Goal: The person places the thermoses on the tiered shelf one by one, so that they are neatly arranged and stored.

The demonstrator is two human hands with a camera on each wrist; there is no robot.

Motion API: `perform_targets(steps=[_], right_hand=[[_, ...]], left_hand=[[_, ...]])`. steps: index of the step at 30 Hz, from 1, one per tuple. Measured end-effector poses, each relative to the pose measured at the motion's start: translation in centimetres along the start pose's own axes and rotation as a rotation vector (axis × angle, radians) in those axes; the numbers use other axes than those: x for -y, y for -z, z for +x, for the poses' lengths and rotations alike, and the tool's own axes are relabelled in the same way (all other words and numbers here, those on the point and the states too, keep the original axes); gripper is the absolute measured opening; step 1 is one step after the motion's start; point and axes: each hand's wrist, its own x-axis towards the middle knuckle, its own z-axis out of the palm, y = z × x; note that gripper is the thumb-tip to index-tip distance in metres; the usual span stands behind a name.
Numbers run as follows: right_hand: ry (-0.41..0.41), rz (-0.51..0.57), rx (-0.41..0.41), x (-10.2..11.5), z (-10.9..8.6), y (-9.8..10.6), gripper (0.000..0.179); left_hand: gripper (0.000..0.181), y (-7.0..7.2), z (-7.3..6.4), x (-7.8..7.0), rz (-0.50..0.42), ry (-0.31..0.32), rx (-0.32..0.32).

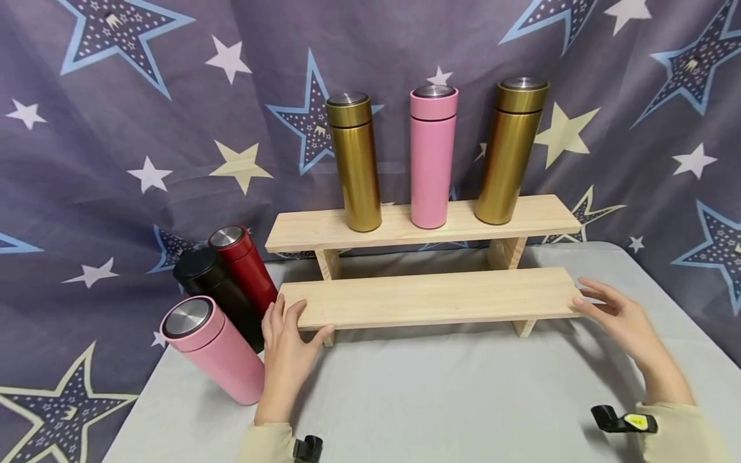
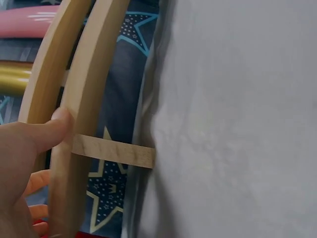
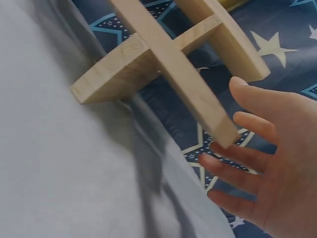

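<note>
A two-tier wooden stand [image 1: 425, 289] is resting on a gray tabletop [image 1: 440, 399]. A person's left hand [image 1: 289, 350] is grasping the lower shelf's left end, its thumb pressing the front edge. The right hand [image 1: 622, 318] is curving loosely by the right end, fingers released. The upper shelf [image 1: 307, 233] is carrying a left gold bottle [image 1: 360, 173], middle pink bottle [image 1: 432, 167] and right gold bottle [image 1: 511, 164]. Near the left hand, a pink bottle [image 1: 226, 360], black bottle [image 1: 222, 286] and red bottle [image 1: 249, 267] are standing.

Head view: above, before wooden shelf [image 1: 428, 299], facing forward-down, farthest. Wrist views: close, facing shelf's opposite ends; head view shares both.
</note>
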Motion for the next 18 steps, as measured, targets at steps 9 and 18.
perform_targets(steps=[9,18], right_hand=[[-0.078,0.040,-0.040,-0.4,0.0,-1.7,0.054],[-0.087,0.251,-0.101,-1.6,0.1,-2.5,0.042]], left_hand=[[0.065,0.9,-0.6,-0.9,0.031,-0.057,-0.009],[0.066,2.8,-1.1,-2.4,0.041,-0.073,0.070]])
